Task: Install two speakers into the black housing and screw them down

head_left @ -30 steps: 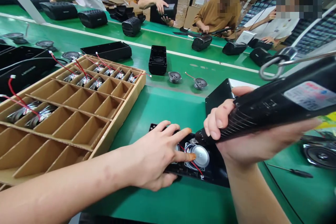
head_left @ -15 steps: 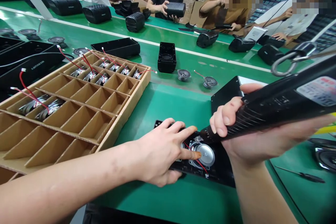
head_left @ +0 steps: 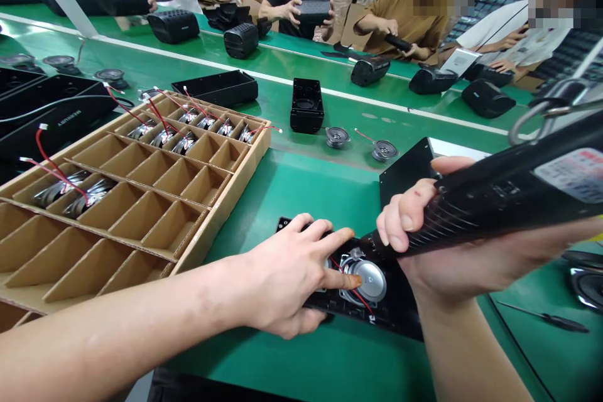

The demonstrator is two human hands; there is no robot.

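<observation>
Below me a black speaker panel lies on the green bench, with a round metal-backed speaker driver set in it and a red wire across the driver. My left hand grips the panel, its thumb at the near edge, fingers over the top and one fingertip pressing on the driver. In my right hand is a thick black electric screwdriver, fingers wrapped round its body. It slants down to the left, its nose at the driver's upper edge. The bit and the screw there are hidden.
To the left stands a divided cardboard tray with several wired drivers. A green conveyor beyond carries black housings and loose drivers. A thin screwdriver lies at right. Several people handle speakers across the line.
Housings and drivers on the near conveyor have shifted slightly right. My hands stay almost in place, the electric screwdriver tilting a little lower. Across the line, a person has lifted a black speaker.
</observation>
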